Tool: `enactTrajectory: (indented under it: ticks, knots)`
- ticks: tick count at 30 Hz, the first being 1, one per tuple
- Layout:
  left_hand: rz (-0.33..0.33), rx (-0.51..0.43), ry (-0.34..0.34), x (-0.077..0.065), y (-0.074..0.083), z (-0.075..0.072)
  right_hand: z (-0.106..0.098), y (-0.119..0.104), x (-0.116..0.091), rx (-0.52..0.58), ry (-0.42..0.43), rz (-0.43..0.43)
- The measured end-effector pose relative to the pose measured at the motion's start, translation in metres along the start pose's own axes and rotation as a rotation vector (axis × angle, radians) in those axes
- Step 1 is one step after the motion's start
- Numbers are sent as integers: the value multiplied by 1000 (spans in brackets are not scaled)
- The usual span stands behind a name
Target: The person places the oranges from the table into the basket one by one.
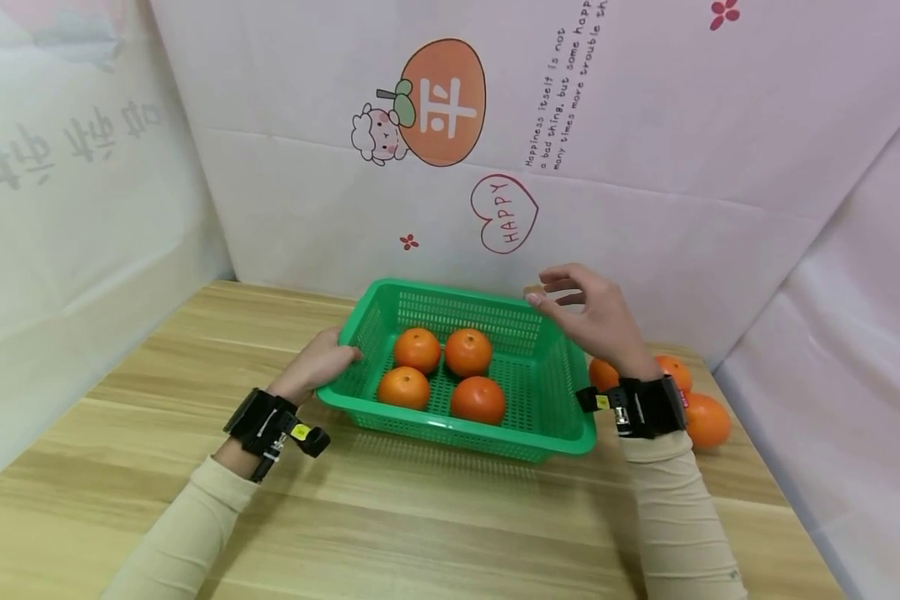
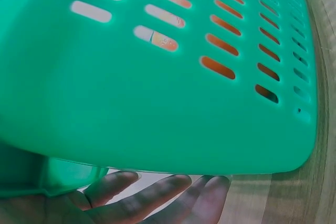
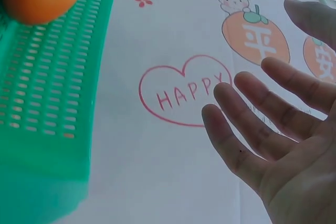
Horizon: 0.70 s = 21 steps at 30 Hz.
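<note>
- Green basket (image 1: 435, 423) is on the table in front of the person, four orange fruits (image 1: 468, 352) inside, clustered toward its left half.
- Left hand (image 1: 321, 362) grips the basket's left end, thumb over the rim, fingers outside under the lip.
- Right hand (image 1: 588, 312) is empty, fingers spread and loosely bent, above the far right corner.
- Basket: looks like thin slotted plastic. Probably light itself, a bit flexy; the fruits likely make most of the weight, biased left. Best hold: rim at both short ends.
- Fruits: smooth, shiny, roundish. Likely firm, moderately heavy, prone to roll and bruise. Cup round the middle, don't squeeze.
- More fruits (image 1: 708, 420) sit right of the basket, partly behind the right wrist.
- Surface: wood-grain table (image 1: 420, 533). Can't tell whether the basket's base sits fully flat.
- Room: pale printed backdrop (image 1: 645, 125) behind, heart (image 1: 505, 213) reading HAPPY, pale sheets both sides.
</note>
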<state>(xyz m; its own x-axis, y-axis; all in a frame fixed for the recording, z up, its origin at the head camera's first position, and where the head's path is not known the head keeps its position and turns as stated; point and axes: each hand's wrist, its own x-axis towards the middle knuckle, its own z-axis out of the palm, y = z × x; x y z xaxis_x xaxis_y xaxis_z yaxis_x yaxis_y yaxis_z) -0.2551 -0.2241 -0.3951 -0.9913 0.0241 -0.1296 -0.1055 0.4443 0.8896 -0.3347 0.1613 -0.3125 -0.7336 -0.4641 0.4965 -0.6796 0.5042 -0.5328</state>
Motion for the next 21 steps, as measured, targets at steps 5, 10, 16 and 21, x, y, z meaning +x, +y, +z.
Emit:
enactTrajectory:
  ticks: [5,10,16,21]
  knots:
    - [-13,17,-10,1,0,-1,-9,23,-3,43,13,-24]
    - [-10,24,-5,0,1,-3,-24,22,-8,-5,30,21]
    - [-6,21,-6,-1,3,-3,-43,7,-16,-125,19,108]
    - [-13,11,-19,-1,3,-1,-54,18,-27,-164,-8,138]
